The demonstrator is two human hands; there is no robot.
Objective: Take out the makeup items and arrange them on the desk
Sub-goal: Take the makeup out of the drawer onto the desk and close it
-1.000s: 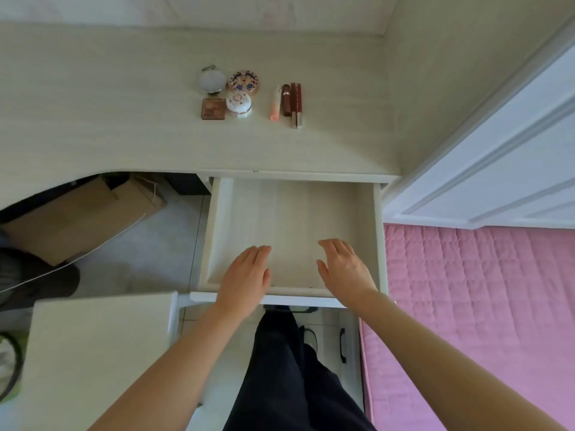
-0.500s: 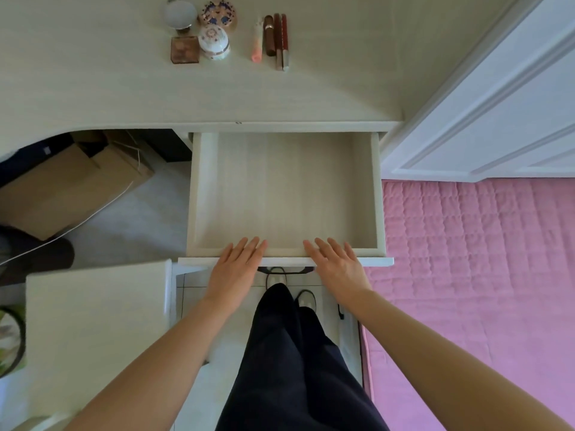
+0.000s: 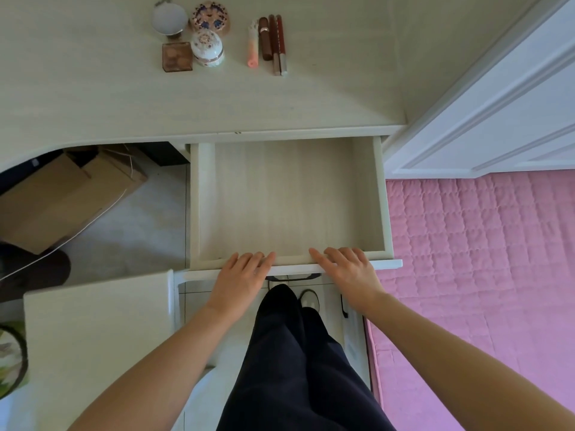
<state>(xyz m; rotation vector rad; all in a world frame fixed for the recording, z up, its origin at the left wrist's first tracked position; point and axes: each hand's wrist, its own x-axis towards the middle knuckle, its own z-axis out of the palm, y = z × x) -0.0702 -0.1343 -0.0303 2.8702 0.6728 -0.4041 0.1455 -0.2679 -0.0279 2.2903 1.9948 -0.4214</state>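
The pale wooden drawer (image 3: 287,197) is pulled out under the desk (image 3: 93,98) and holds nothing. My left hand (image 3: 241,275) and my right hand (image 3: 347,270) lie side by side on its white front edge, fingers straight and flat. On the desk top stand a round mirror compact (image 3: 169,18), a patterned round case (image 3: 211,18), a white decorated jar (image 3: 207,48) and a brown square compact (image 3: 176,56). To their right lie a pink tube (image 3: 253,45), a brown lipstick (image 3: 264,38) and two slim reddish pens (image 3: 279,45).
A white door (image 3: 497,98) stands at the right, a pink quilted bed (image 3: 482,275) below it. A cardboard box (image 3: 59,200) sits on the floor under the desk. A white low table top (image 3: 96,331) is at lower left. My dark trousers and shoes are below the drawer.
Both hands drew back out of the drawer and now rest on its front edge. The view tilted down, so the makeup shifted toward the frame's top.
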